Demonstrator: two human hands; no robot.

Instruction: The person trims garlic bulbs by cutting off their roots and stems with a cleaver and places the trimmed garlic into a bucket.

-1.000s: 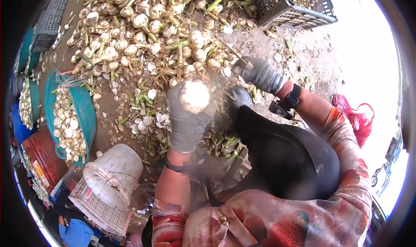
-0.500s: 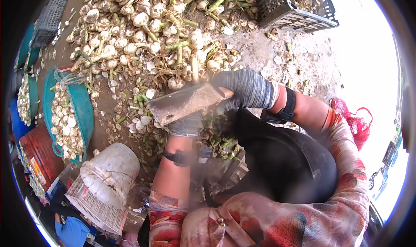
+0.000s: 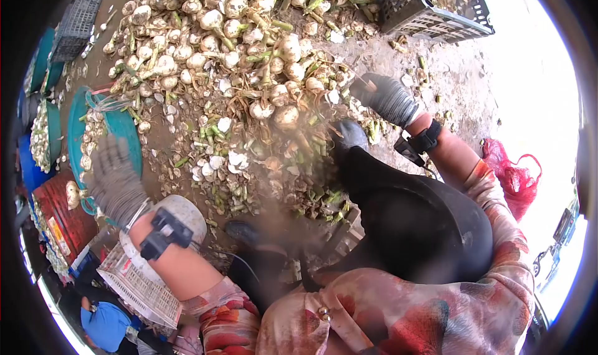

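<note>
My left hand, in a grey work glove, reaches over the teal basin with its fingers stretched out. Just beside that hand, near the basin's rim, is a garlic bulb; I see no grip on it. My right hand, gloved too, is closed at the right edge of the garlic pile. Its fingers wrap the wooden handle of a broad-bladed knife. The blade is turned nearly edge-on and hardly shows. Peeled garlic bulbs lie in the basin, partly hidden by my left hand.
A black crate stands at the top right. A white bucket and a white basket are at lower left, near a person in blue. Cut stems and skins litter the ground. A red bag lies right.
My left hand has swung from beneath the knife out to the basin at the left and opened. My right hand has moved up and right, and the broad blade has turned away from view.
</note>
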